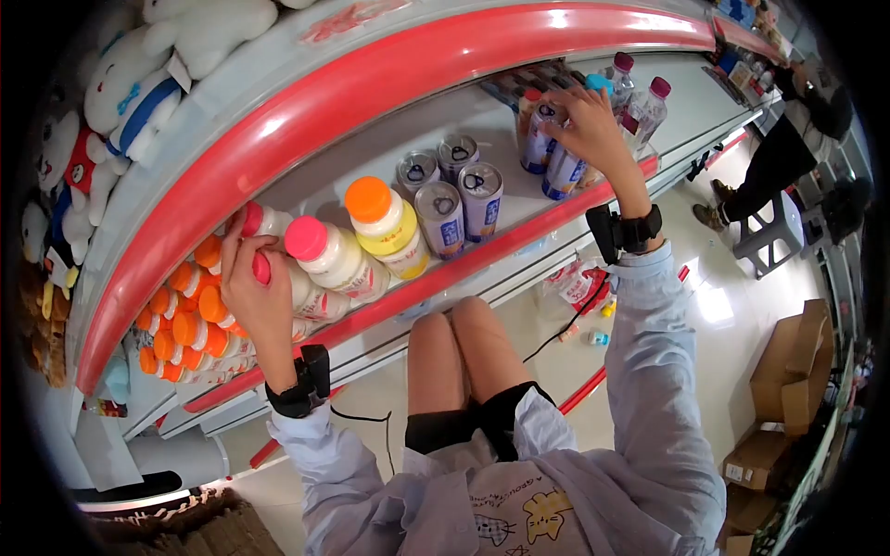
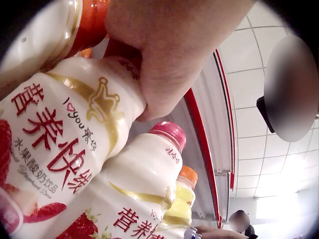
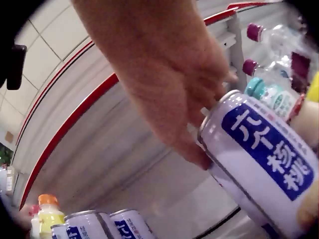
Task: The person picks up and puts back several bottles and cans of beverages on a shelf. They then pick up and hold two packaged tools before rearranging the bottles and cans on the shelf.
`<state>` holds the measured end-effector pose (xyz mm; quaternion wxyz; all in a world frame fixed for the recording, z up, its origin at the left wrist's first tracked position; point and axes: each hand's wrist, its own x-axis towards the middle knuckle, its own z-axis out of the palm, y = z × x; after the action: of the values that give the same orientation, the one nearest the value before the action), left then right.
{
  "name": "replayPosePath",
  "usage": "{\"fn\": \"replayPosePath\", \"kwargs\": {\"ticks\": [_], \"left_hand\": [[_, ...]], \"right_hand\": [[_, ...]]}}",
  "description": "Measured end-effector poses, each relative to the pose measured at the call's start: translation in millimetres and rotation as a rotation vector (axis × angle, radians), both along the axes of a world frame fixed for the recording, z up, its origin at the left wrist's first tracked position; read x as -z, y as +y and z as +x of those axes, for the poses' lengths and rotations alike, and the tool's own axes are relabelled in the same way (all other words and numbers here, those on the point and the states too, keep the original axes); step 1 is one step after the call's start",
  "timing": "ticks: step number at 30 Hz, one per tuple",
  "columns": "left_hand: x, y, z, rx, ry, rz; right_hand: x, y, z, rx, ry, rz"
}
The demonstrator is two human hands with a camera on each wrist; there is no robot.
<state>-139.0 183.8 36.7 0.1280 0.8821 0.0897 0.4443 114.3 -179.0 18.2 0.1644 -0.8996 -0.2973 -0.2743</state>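
My left hand (image 1: 257,296) grips the pink-red cap of a white yogurt drink bottle (image 2: 75,129) at the left of the shelf. Right beside it stands another pink-capped bottle (image 1: 334,264), followed by an orange-capped bottle with a yellow sleeve (image 1: 394,236). Over at the right, my right hand (image 1: 593,130) holds a walnut drink can (image 3: 264,159) near its top rim, thumb against the side and fingers partly hidden behind. A second can (image 1: 562,176) stands close under that hand. Between the hands, several matching cans (image 1: 481,208) stand upright in a tight group.
Several orange-capped bottles (image 1: 190,329) crowd the left end. Clear bottles with purple caps (image 1: 646,116) and a turquoise-capped bottle (image 3: 271,97) stand beyond the right hand. A red rail (image 1: 519,246) edges the shelf front. Plush toys (image 1: 130,83) sit above left.
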Motion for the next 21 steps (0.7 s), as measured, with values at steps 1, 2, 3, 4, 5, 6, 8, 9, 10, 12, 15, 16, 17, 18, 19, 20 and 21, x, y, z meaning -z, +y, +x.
{"fn": "replayPosePath", "kwargs": {"ticks": [1, 2, 3, 4, 5, 6, 8, 9, 10, 12, 15, 16, 17, 18, 19, 20, 21], "left_hand": [[0, 0, 0, 0.012, -0.006, -0.006], [0, 0, 1, 0.024, -0.013, -0.014], [0, 0, 1, 0.035, -0.019, -0.022], [1, 1, 1, 0.033, -0.012, -0.023], [1, 2, 1, 0.029, -0.006, -0.025], [1, 2, 1, 0.025, -0.001, -0.026], [0, 0, 0, 0.028, -0.021, -0.003], [-1, -1, 1, 0.030, -0.033, 0.009], [-1, -2, 1, 0.038, -0.035, 0.003], [-3, -3, 0, 0.051, -0.038, -0.009], [0, 1, 1, 0.056, -0.040, -0.001], [0, 0, 0, 0.047, -0.027, -0.034], [0, -1, 0, 0.037, -0.016, -0.066], [0, -1, -1, 0.030, -0.003, -0.095], [0, 2, -1, 0.021, -0.008, -0.060], [2, 4, 0, 0.016, -0.013, -0.025], [3, 5, 0, 0.013, -0.017, 0.008]], "right_hand": [[1, 1, -3, 0.029, -0.021, -0.007], [1, 5, -7, 0.058, -0.042, -0.016], [0, 10, -14, 0.087, -0.062, -0.026], [-2, 15, -19, 0.021, -0.128, 0.010], [-4, 21, -24, -0.048, -0.195, 0.047], [-7, 28, -30, -0.118, -0.262, 0.083], [-27, 39, -68, -0.215, -0.025, -0.044], [-31, 44, -84, -0.262, 0.093, -0.107], [-28, 48, -96, -0.256, 0.091, -0.091], [-23, 56, -111, -0.248, 0.088, -0.058], [-10, 64, -111, -0.259, 0.100, 0.040], [-11, 62, -108, -0.267, 0.119, 0.037], [-12, 56, -103, -0.277, 0.137, 0.035], [-13, 50, -99, -0.283, 0.157, 0.036], [-15, 45, -97, -0.248, 0.141, 0.020], [-19, 37, -96, -0.209, 0.125, 0.004], [-21, 29, -94, -0.168, 0.111, -0.014]]}}
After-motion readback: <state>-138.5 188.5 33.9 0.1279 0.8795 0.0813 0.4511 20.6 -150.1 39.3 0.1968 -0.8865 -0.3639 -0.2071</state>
